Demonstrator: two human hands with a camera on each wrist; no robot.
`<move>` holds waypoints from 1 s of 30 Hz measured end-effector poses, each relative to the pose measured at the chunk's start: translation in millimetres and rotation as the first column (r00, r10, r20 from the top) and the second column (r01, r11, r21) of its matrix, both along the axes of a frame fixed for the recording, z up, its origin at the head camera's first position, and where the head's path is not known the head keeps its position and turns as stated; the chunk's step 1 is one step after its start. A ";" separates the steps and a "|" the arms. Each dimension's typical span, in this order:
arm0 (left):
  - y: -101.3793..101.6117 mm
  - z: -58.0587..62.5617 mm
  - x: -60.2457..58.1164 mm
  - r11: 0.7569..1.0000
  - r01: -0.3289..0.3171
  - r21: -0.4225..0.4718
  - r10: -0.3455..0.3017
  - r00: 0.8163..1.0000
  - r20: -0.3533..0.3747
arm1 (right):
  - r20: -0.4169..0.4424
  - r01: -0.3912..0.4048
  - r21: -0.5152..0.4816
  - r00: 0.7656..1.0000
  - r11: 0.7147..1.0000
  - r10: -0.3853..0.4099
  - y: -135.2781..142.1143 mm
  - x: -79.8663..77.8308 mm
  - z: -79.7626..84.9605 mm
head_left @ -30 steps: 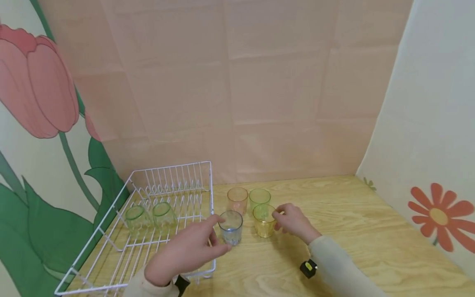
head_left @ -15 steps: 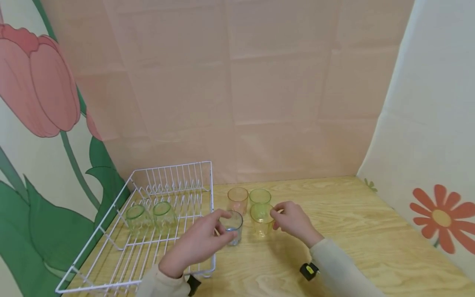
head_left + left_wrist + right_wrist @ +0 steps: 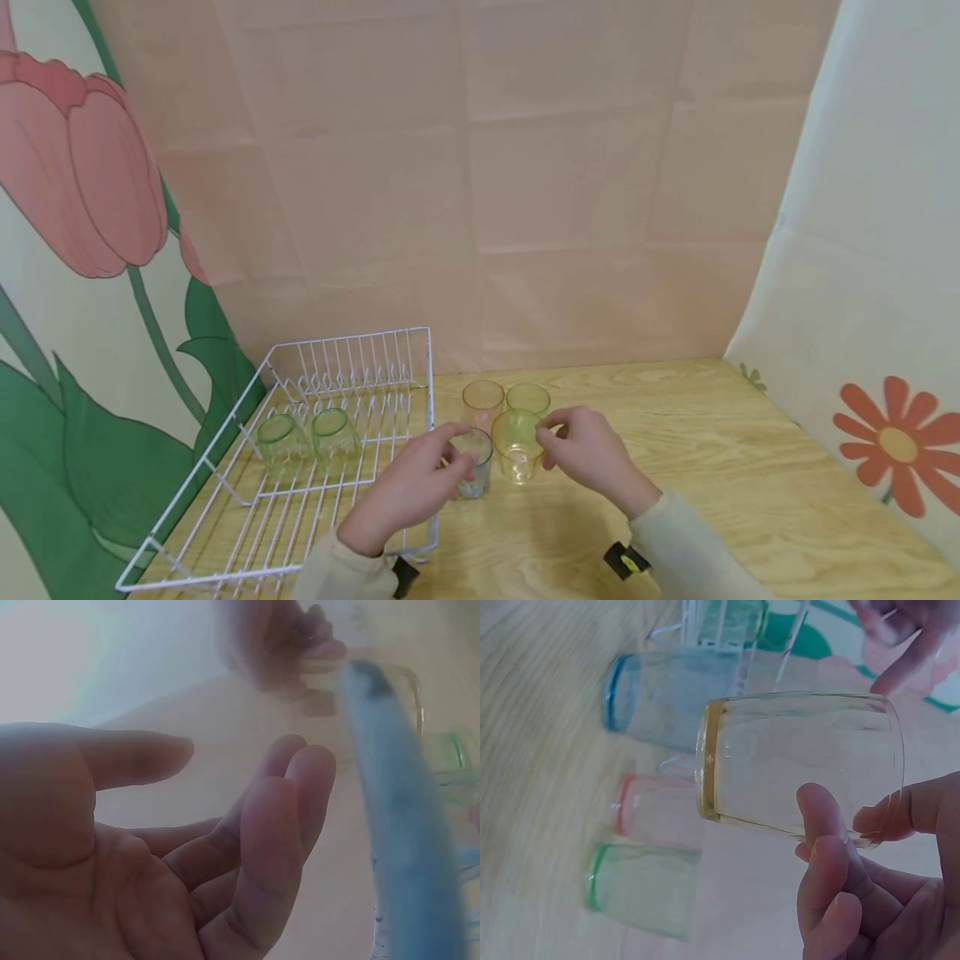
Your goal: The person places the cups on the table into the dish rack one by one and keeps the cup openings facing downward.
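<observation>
A: What's changed?

B: Yellow glass (image 3: 519,454) has shifted leftward, nearer the left hand (image 3: 412,483); clear of the table (image 3: 660,425). Right hand (image 3: 588,446) pinches it by the rim, thumb against fingers. My reading: it is being brought within the left hand's reach.

A: Left hand itself?

B: Thumb and fingers apart, nothing held. Blue glass (image 3: 482,477) just behind its fingertips; cannot tell whether they touch.

A: Tally?

B: Six glasses. One yellow, one blue; beyond the right hand, one pink glass (image 3: 482,408) and one green glass (image 3: 528,397); left of the left hand, two rack glasses (image 3: 337,446), both green. One wire rack (image 3: 431,392).
</observation>
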State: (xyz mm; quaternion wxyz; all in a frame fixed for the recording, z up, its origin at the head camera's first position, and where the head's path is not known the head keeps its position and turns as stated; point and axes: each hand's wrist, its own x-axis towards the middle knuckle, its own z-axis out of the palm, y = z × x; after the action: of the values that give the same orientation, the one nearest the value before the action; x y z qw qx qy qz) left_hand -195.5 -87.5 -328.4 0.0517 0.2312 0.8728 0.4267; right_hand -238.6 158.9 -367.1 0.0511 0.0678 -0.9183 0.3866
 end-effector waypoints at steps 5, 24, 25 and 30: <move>2.2 0.9 0.8 0.999 0.007 0.032 -0.007 1.000 0.020 | -0.035 -0.026 0.014 0.999 1.000 0.027 -6.2 14.9 11.5; 6.8 -3.7 -2.6 0.992 0.068 0.110 -0.074 0.996 0.058 | -0.141 -0.103 0.061 0.984 0.993 0.110 -18.6 42.4 28.1; 6.8 -4.3 -2.4 0.992 0.065 0.112 -0.072 0.996 0.058 | -0.140 -0.106 0.059 0.984 0.993 0.114 -18.3 42.3 27.7; 6.9 -5.9 -1.5 0.991 0.067 0.118 -0.073 0.996 0.049 | -0.132 -0.116 0.040 0.984 0.992 0.120 -16.5 40.6 25.3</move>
State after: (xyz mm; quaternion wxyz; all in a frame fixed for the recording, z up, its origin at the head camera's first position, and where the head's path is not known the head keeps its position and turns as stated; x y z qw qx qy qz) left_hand -197.1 -80.6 -334.2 0.0766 0.2530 0.8362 0.4805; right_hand -198.0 142.5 -341.8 0.0885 0.1488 -0.9133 0.3687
